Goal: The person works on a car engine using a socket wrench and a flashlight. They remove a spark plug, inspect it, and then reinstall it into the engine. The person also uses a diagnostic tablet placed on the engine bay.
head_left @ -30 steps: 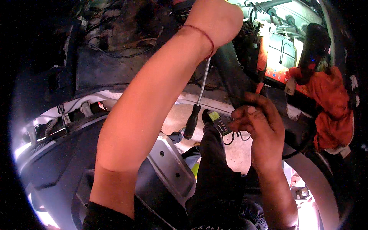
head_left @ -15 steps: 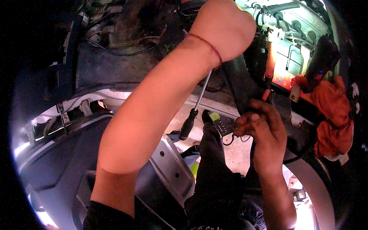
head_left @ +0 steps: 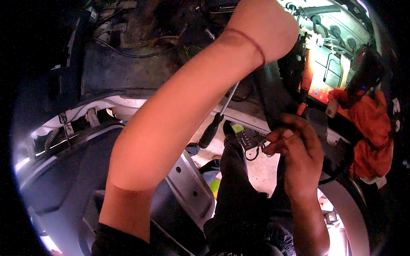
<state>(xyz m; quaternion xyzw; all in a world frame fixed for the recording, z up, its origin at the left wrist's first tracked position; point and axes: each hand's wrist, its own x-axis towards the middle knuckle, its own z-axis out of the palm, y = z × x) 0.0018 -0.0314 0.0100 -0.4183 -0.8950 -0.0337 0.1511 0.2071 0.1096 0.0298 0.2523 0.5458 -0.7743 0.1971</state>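
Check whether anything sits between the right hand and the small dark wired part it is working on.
Nothing visible does: the right hand already has its fingertips on the small dark wired part. The screwdriver hangs just left of it, clear of the fingers.

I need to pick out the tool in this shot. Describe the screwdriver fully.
The screwdriver has a dark, rounded handle, probably plastic or rubber, and a thin bright metal shaft. It hangs tilted, handle lowest, shaft rising up and right until it passes behind the left forearm, which hides its tip. No hand shows on the handle; what holds it cannot be seen.
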